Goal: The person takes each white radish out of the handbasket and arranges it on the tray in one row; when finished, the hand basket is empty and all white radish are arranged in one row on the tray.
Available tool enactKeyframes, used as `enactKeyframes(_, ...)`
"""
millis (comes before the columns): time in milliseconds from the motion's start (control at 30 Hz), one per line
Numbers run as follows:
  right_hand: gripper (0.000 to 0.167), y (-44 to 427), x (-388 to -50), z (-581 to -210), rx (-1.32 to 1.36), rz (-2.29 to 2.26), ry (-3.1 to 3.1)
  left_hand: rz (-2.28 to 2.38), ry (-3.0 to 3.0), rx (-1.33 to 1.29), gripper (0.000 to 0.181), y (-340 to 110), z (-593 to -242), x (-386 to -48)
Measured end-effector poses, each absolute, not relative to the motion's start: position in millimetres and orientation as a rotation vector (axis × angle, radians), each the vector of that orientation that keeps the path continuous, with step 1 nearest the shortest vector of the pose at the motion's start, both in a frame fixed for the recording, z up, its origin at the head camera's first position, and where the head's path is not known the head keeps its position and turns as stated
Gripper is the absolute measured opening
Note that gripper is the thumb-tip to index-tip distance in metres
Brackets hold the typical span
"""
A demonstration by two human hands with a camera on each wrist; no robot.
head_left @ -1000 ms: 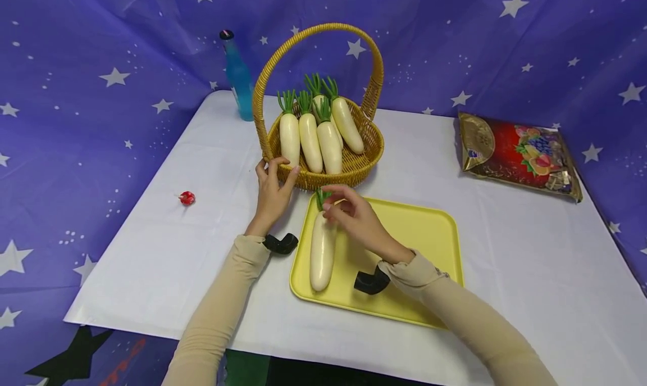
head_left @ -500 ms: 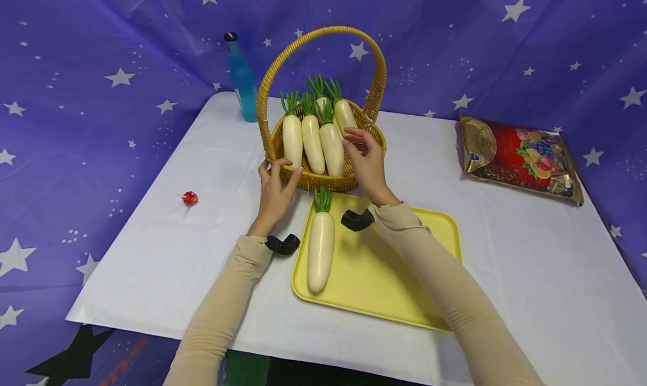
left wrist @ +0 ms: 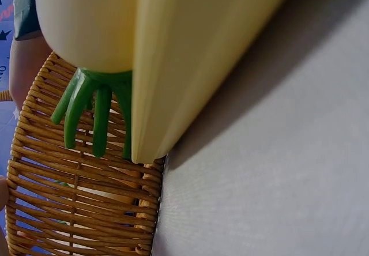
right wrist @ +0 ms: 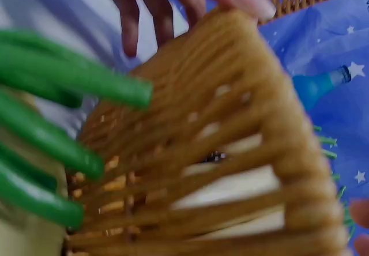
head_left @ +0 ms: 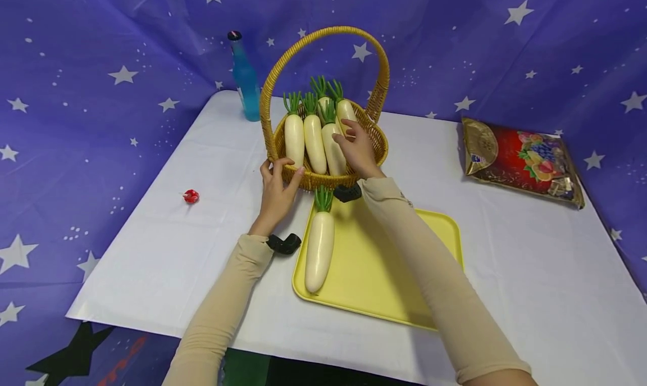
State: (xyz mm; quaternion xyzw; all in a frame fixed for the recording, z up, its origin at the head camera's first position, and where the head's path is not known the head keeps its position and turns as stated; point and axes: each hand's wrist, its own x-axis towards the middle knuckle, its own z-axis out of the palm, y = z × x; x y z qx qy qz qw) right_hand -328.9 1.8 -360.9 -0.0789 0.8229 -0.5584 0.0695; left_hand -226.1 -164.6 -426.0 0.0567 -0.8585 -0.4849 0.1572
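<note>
My left hand point(head_left: 278, 194) holds the front left rim of a wicker basket point(head_left: 323, 181); its fingers also show in the right wrist view. Several white radishes with green tops stand in the basket. My right hand point(head_left: 360, 150) is inside the basket's right side, thumb and fingers apart, over the front white radish point(head_left: 333, 155) and the right rear white radish point(head_left: 346, 112). Whether it presses on either is unclear. One white radish point(head_left: 319, 251) lies lengthwise on the left of a yellow tray point(head_left: 384, 285), its green leaves point(left wrist: 101, 112) toward the basket.
A bottle of blue liquid point(head_left: 246, 85) stands behind the basket on the left. A small red wrapped candy point(head_left: 191, 196) lies on the white table point(head_left: 151, 251). A red and gold bag point(head_left: 523, 161) rests at the right. The basket's tall handle point(head_left: 343, 29) arches overhead.
My right hand has left the radish on the tray and moved forward into the basket among the radishes. My left hand stays on the basket rim.
</note>
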Motion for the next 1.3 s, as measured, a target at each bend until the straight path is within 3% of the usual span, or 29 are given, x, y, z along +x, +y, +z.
enactKeyframes(800,0.081,3.4,-335.6,-361.8,-0.439,-1.235,2.469,-1.376,-2.455,0.155,0.046,-165.2,-425.5,-225.7)
enactKeyframes(1300,0.081,-1.2,-328.4,-368.3,-0.583,-1.156,2.661,-1.402,-2.458,0.156,0.044,-164.5,-425.5,-225.9)
